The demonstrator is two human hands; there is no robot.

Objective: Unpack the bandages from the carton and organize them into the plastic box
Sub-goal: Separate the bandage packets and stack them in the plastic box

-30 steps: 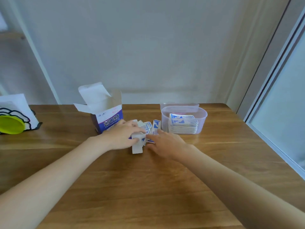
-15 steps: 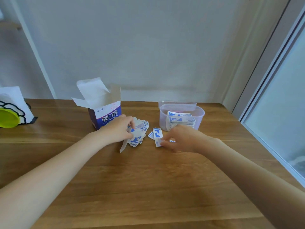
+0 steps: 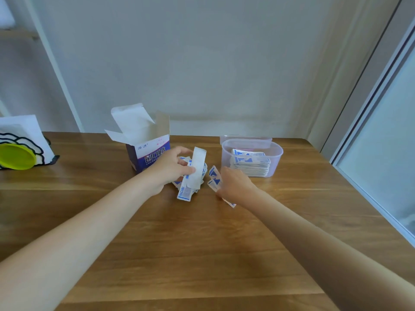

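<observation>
The open purple-and-white carton stands at the back of the wooden table, its flaps up. Right of it is the clear plastic box with a flat stack of bandages inside. My left hand grips a bunch of white-and-blue bandage packets just in front of the carton, raised on edge. My right hand pinches a few bandage packets beside the box's near left corner; one packet pokes out under the wrist.
A yellow-green round lid and a white holder with black wavy lines sit at the table's far left. A clear lid leans behind the plastic box. The wall is close behind, a glass door frame to the right.
My left hand has lifted its bunch of packets off the table and turned it upright. My right hand has gathered the loose packets and raised them.
</observation>
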